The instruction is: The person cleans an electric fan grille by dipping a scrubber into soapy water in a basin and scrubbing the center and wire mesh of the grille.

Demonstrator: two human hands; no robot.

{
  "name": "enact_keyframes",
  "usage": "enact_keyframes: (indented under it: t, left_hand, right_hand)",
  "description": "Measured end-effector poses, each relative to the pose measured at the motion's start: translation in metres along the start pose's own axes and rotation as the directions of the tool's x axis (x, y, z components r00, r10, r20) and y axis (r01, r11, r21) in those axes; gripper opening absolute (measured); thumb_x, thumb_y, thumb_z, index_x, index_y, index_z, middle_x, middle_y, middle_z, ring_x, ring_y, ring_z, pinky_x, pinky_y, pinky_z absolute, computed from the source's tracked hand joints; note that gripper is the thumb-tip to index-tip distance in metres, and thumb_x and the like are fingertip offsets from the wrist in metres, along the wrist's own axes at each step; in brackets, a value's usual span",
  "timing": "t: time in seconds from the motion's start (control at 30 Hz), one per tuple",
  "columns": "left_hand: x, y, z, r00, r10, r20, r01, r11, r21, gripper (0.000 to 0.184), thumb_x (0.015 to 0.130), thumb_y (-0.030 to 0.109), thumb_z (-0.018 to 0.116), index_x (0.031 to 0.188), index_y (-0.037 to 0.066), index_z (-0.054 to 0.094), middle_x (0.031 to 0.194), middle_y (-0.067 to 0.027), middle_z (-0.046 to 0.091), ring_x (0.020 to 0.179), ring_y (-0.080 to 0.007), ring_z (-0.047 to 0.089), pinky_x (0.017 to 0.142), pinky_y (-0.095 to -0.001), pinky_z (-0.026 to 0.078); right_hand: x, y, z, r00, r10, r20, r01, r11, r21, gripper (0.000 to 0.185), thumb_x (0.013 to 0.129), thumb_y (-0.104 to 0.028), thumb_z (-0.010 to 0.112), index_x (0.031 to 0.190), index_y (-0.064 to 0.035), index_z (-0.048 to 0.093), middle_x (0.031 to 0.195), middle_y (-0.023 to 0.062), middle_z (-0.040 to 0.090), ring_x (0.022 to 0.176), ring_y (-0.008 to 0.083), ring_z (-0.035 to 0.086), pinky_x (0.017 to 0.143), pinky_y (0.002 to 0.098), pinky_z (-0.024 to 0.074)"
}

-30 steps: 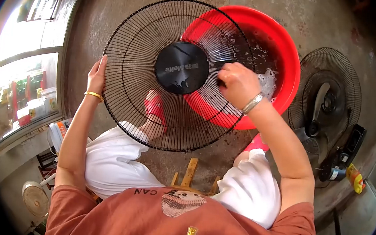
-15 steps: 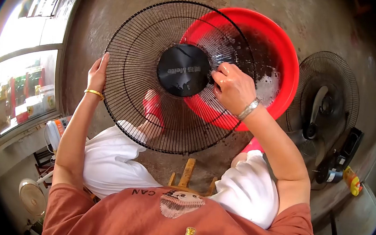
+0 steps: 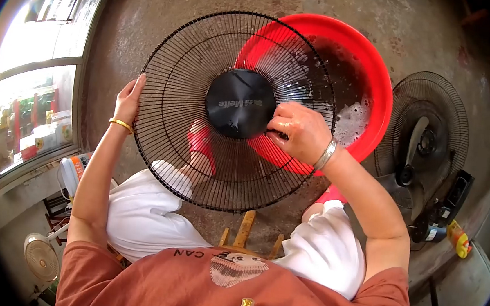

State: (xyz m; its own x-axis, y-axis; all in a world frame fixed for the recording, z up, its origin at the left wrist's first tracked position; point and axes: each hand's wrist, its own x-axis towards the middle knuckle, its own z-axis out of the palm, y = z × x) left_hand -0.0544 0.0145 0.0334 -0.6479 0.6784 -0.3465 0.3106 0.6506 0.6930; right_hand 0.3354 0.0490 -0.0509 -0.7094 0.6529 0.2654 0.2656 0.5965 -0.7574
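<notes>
A round black fan grille [image 3: 170, 140] with a solid centre cap [image 3: 240, 103] is held up over my lap, its right part overlapping a red basin [image 3: 382, 101]. My left hand [image 3: 127, 103] grips the grille's left rim. Beside the cap's right edge, my right hand [image 3: 299, 131] is closed, knuckles up, against the grille wires. A small dark bit shows under its fingers, too hidden to name. Dark water with patches of suds [image 3: 351, 122] lies in the basin.
To the right, a fan [image 3: 424, 139] with blades lies on the floor before another grille. A yellow packet [image 3: 459, 239] is near it. At left are a window [image 3: 33, 111] and a small pale fan [image 3: 42, 256]. Wooden stool legs [image 3: 244, 229] show between my knees.
The grille has come slightly down toward me in view, both hands with it. My right hand has shifted from the cap's right side to its lower right edge.
</notes>
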Motion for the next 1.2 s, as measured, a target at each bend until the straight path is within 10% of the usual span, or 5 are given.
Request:
enact_keyframes:
  t: [0.37, 0.47, 0.67, 0.8, 1.2]
  left_hand:
    - [0.005, 0.004, -0.005, 0.998, -0.066, 0.012, 0.062, 0.976, 0.210, 0.045, 0.090, 0.044, 0.064, 0.103, 0.002, 0.068, 0.074, 0.0042, 0.057, 0.062, -0.0035, 0.047, 0.056, -0.0193, 0.040]
    - [0.015, -0.011, -0.004, 0.997, 0.055, 0.049, -0.061, 0.990, 0.126, 0.046, 0.090, 0.046, 0.064, 0.104, 0.002, 0.069, 0.075, 0.0037, 0.058, 0.059, -0.0035, 0.049, 0.053, -0.0197, 0.040]
    - [0.000, 0.005, 0.005, 0.999, -0.046, 0.019, 0.046, 0.999, 0.017, 0.045, 0.089, 0.041, 0.066, 0.111, 0.002, 0.067, 0.086, -0.0014, 0.067, 0.064, -0.0062, 0.059, 0.056, -0.0204, 0.046]
    - [0.007, -0.002, 0.004, 0.999, -0.032, 0.036, 0.033, 0.999, -0.029, 0.048, 0.089, 0.043, 0.067, 0.111, 0.000, 0.066, 0.087, -0.0021, 0.067, 0.065, -0.0064, 0.060, 0.057, -0.0211, 0.048]
    - [0.001, 0.013, 0.003, 0.999, -0.034, 0.025, 0.033, 0.998, 0.046, 0.043, 0.088, 0.048, 0.065, 0.105, 0.008, 0.069, 0.056, 0.0086, 0.049, 0.038, -0.0019, 0.031, 0.035, -0.0214, 0.021]
  right_hand:
    - [0.063, 0.083, -0.030, 0.963, -0.028, -0.269, -0.009, 0.991, -0.135, 0.008, 0.072, -0.014, 0.069, 0.077, -0.0092, 0.067, 0.080, 0.0067, 0.061, 0.081, 0.0265, 0.061, 0.070, 0.0390, 0.0511]
    - [0.053, 0.044, -0.034, 0.998, 0.007, -0.068, 0.001, 0.992, 0.128, 0.009, 0.072, -0.015, 0.069, 0.079, -0.0096, 0.068, 0.080, 0.0074, 0.063, 0.081, 0.0266, 0.062, 0.072, 0.0389, 0.0512]
    - [0.032, 0.030, -0.007, 0.972, 0.164, -0.168, -0.152, 0.985, 0.085, 0.009, 0.072, -0.016, 0.069, 0.074, -0.0079, 0.066, 0.077, 0.0085, 0.061, 0.079, 0.0289, 0.062, 0.069, 0.0405, 0.0513]
    - [0.011, 0.030, -0.032, 0.986, 0.121, 0.111, -0.124, 0.992, 0.026, 0.008, 0.072, -0.017, 0.068, 0.073, -0.0086, 0.068, 0.076, 0.0089, 0.062, 0.077, 0.0291, 0.062, 0.069, 0.0406, 0.0510]
    - [0.000, 0.069, -0.011, 0.886, 0.220, -0.408, -0.307, 0.938, -0.161, 0.008, 0.073, -0.018, 0.067, 0.072, -0.0118, 0.063, 0.078, 0.0088, 0.059, 0.074, 0.0292, 0.061, 0.064, 0.0408, 0.0511]
